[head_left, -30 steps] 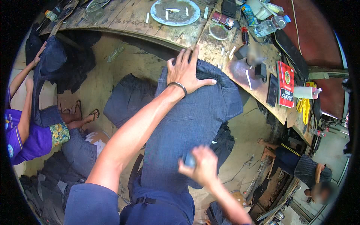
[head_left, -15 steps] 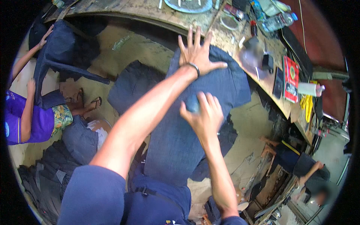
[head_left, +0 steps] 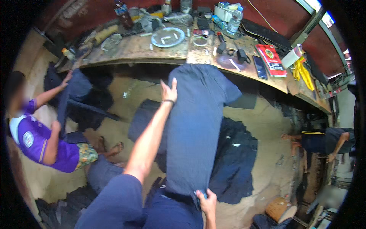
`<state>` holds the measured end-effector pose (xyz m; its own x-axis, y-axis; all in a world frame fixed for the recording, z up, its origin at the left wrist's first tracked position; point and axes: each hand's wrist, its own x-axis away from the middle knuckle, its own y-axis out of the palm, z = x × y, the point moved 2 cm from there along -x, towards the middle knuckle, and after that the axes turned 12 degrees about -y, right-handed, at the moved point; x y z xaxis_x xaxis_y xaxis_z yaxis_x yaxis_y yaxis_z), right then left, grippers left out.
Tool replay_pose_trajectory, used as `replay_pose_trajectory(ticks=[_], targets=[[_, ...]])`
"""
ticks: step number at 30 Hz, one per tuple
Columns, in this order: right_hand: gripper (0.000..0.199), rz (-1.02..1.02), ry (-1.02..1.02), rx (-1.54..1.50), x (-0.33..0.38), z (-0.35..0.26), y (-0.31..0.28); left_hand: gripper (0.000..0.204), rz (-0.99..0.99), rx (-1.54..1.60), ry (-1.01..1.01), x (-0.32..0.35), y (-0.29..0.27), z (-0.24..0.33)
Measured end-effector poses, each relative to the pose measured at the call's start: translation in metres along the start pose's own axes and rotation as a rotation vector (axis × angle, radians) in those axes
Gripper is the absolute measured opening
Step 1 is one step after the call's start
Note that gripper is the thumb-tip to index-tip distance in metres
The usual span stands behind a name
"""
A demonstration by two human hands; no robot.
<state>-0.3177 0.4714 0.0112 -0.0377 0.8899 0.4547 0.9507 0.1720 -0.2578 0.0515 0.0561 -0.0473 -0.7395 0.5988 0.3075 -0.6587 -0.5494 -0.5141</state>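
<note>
A dark blue garment (head_left: 194, 126), apparently trousers, stretches lengthwise from the workbench edge to my lap. Its far end looks gathered, and a flap juts out to the right. Beside the garment's upper left edge is my left hand (head_left: 169, 91), thumb and finger apart, with a dark band on the wrist; some of its fingers are hidden. My right hand (head_left: 207, 204) is closed at the near end of the garment, around a small rounded blue lump (head_left: 201, 194). The fingers also touch the cloth edge there, but whether they pinch it is unclear.
The wooden workbench (head_left: 133, 51) holds a round plate (head_left: 167, 37), a plastic bottle (head_left: 235, 20), a phone (head_left: 260, 67) and a red packet (head_left: 271, 60). Dark cloth pieces (head_left: 234, 160) lie on the floor. A person in purple (head_left: 49, 139) handles dark cloth at left; another person (head_left: 331, 140) is at right.
My left hand has shifted from flat on the upper garment to its left edge. My right hand has come down from mid-garment to the near end with the blue lump. The view has tilted up.
</note>
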Motion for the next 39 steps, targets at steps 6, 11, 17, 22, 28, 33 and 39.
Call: replay_pose_trajectory(ticks=[6, 11, 17, 22, 28, 33, 39], targets=[[0.070, -0.023, 0.202, 0.492, 0.104, 0.067, -0.040, 0.070, -0.270, -0.007, 0.118, 0.150, -0.069, -0.139], [0.064, -0.267, 0.210, 0.467, 0.077, 0.047, -0.045, 0.068, -0.413, -0.243, -0.104, 0.221, -0.119, -0.183], [0.065, -0.165, -0.011, 0.402, 0.065, -0.012, 0.002, 0.099, -0.344, -0.010, 0.049, 0.168, -0.081, -0.103], [0.074, -0.208, 0.218, 0.713, 0.082, 0.001, -0.050, 0.077, -0.306, -0.159, -0.052, 0.244, -0.120, -0.142], [0.072, -0.454, 0.092, 0.553, 0.058, 0.008, -0.074, 0.075, -0.247, -0.195, 0.072, 0.242, -0.130, -0.160], [0.126, -0.125, -0.022, -0.249, -0.001, -0.005, -0.001, 0.092, -0.309, -0.119, 0.038, 0.144, -0.061, -0.094], [0.046, -0.315, -0.024, 0.380, -0.010, -0.009, 0.007, 0.083, -0.203, -0.104, 0.134, 0.177, -0.080, -0.122]])
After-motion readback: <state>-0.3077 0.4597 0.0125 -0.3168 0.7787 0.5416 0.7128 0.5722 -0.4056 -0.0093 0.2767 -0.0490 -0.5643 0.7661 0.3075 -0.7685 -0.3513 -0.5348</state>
